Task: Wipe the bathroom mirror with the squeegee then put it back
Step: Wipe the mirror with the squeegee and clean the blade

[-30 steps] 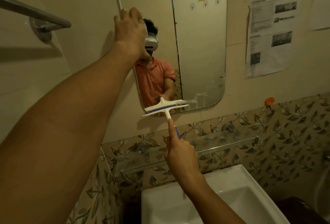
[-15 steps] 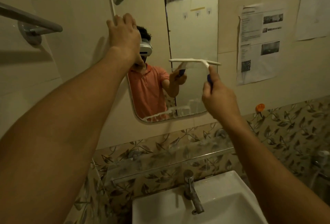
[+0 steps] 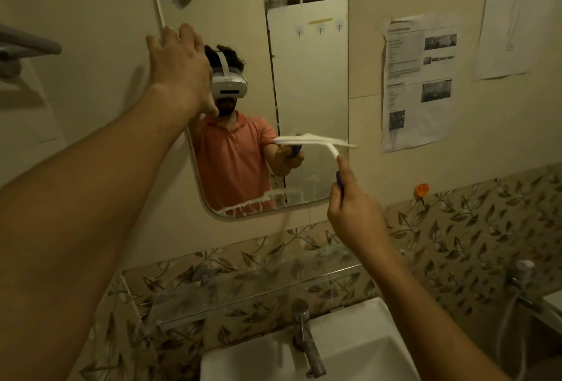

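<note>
The rounded bathroom mirror [image 3: 307, 76] hangs on the beige wall, with foam streaks along its bottom edge. My right hand [image 3: 354, 213] grips the blue handle of a white squeegee [image 3: 319, 142], index finger stretched along the neck. Its blade lies level against the glass on the mirror's lower right part. My left hand [image 3: 179, 67] rests flat against the mirror's left edge, fingers spread, holding nothing.
A glass shelf [image 3: 252, 289] runs below the mirror, above a white sink [image 3: 365, 350] with a metal tap [image 3: 304, 335]. An orange hook [image 3: 422, 189] sits on the tile at the right. Papers [image 3: 416, 82] are stuck to the wall. A towel bar [image 3: 27, 46] juts out at the left.
The squeegee rose from the mirror's bottom edge to its right side, then slid a little way down the glass. My left hand stayed on the mirror's left edge.
</note>
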Tool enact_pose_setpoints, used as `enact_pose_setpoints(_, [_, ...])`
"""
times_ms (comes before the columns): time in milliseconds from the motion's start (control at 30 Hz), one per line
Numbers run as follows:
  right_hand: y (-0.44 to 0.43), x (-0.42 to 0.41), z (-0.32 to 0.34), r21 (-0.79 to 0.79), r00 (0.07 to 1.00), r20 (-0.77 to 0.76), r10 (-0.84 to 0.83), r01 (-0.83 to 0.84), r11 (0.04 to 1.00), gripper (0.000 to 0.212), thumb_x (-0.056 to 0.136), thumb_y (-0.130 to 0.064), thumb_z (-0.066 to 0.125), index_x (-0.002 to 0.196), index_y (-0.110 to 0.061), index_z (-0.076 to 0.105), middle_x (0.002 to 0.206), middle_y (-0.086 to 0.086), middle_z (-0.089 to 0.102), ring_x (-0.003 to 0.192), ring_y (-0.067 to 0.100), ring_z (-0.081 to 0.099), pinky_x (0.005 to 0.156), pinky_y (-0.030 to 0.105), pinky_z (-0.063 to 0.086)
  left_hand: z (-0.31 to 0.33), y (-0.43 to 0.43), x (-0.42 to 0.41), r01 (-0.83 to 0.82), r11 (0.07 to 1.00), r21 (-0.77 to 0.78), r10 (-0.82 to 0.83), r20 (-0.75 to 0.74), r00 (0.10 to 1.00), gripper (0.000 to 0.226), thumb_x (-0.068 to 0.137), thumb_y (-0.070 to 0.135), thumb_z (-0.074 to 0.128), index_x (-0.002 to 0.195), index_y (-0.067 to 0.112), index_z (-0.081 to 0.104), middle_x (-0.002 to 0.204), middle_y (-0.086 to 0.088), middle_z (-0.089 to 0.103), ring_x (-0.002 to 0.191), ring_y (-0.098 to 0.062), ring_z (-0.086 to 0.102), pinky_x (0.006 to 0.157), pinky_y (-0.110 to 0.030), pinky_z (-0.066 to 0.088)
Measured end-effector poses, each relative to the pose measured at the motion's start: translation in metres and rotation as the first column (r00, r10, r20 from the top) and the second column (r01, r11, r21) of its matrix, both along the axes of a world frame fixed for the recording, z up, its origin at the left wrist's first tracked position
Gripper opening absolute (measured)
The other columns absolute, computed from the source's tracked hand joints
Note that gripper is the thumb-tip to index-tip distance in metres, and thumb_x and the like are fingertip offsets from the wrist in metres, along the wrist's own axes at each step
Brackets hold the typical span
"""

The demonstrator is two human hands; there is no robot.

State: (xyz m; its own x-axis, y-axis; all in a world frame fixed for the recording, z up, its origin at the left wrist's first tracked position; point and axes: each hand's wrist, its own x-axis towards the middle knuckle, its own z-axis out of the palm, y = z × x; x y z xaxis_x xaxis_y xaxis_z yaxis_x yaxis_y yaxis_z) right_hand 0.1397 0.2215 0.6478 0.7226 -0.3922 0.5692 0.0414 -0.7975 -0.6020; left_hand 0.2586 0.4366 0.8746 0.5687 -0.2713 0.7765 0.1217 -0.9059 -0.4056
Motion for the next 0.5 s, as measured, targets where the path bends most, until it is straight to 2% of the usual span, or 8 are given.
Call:
enact_pose_setpoints(233, [-0.007, -0.010, -0.042, 0.018, 0.995, -0.100, 0.001, 0.001, 1.000, 0.066, 0.109, -0.032, 0.036, 0.161, -0.042, -0.003, 0.067, 0.000, 0.059, 0.054, 0.016, 0.057, 0.052, 0.038, 0.054, -0.001, -0.003, -0.004, 0.002, 1.000, -0.014, -0.002, -0.004, 1.000, 0.127, 0.050, 0.078, 0.079, 0.144, 0.004, 0.037, 0.128, -0.017, 0.040, 0.121, -0.035, 0.043, 0.099, -0.051, 0.043])
enact_pose_setpoints(367, [-0.017, -0.015, -0.038, 0.009, 0.987, -0.148, 0.057, -0.057, 0.998, 0.065, 0.109, -0.032, 0.036, 0.161, -0.044, -0.002, 0.070, -0.003, 0.060, 0.056, 0.015, 0.058, 0.054, 0.036, 0.053, 0.000, -0.005, -0.006, -0.004, 0.999, -0.034, 0.003, -0.015, 1.000, 0.127, 0.050, 0.076, 0.079, 0.145, 0.005, 0.034, 0.129, -0.015, 0.041, 0.123, -0.034, 0.042, 0.099, -0.050, 0.044])
enact_pose_setpoints(500, [-0.029, -0.020, 0.015, 0.013, 0.994, -0.010, 0.107, -0.107, 0.994, 0.063, 0.108, -0.033, 0.038, 0.159, -0.051, 0.004, 0.067, -0.002, 0.062, 0.054, 0.014, 0.061, 0.054, 0.035, 0.057, 0.001, -0.006, -0.008, -0.017, 0.999, -0.035, 0.016, -0.017, 1.000, 0.122, 0.053, 0.075, 0.077, 0.145, 0.007, 0.035, 0.130, -0.013, 0.041, 0.123, -0.032, 0.042, 0.097, -0.049, 0.044])
